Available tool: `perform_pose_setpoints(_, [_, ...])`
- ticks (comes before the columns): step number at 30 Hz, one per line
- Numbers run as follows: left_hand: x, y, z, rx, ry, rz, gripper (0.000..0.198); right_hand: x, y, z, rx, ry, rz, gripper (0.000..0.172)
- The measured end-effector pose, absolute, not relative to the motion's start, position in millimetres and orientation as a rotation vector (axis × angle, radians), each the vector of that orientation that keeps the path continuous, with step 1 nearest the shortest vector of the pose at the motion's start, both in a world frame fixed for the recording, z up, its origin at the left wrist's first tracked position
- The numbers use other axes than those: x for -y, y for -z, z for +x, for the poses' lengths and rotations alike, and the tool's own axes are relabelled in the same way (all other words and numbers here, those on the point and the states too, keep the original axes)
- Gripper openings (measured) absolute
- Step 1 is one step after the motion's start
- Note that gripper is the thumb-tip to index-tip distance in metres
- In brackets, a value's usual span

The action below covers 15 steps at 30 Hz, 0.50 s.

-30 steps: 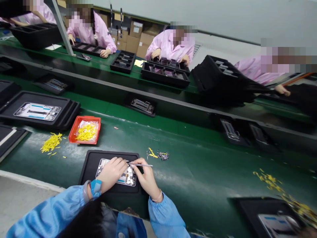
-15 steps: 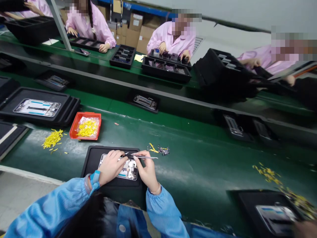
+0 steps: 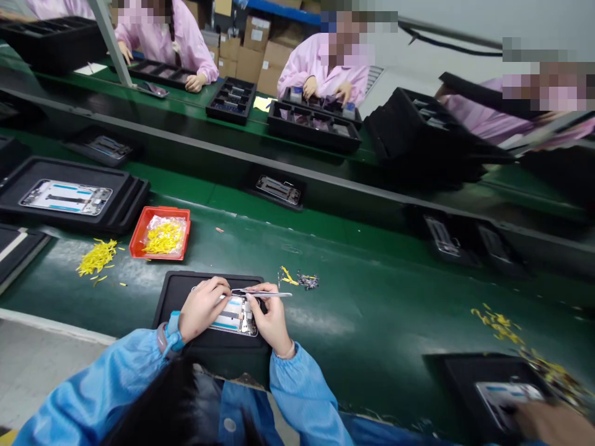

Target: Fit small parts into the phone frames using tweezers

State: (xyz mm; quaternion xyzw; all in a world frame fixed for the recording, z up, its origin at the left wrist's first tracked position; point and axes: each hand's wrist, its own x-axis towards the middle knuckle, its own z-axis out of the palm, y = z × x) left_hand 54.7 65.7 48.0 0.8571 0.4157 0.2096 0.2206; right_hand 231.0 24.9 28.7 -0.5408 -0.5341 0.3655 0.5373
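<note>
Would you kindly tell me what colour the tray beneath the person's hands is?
The tray is black, showing best in the head view.

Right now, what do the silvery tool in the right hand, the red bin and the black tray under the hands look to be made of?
Silvery tool: probably smooth metal, from its bright sheen.
Red bin: likely moulded plastic, slightly glossy, with even colour and thin walls.
Black tray: matte plastic or dense foam; its dull, rounded surface leaves that open.

txt: none legible | wht labels (image 3: 257, 35) on bkgd ctns (image 3: 249, 67) — too sm. to read
</note>
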Motion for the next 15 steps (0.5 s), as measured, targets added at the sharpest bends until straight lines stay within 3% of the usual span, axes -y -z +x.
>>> perform_pose_setpoints(15, [-67.9,-49.7,56.7,-1.177,-0.564,2.432,0.019,-31.7,-38.4,233.6,1.404,-0.914,-1.291,0.004])
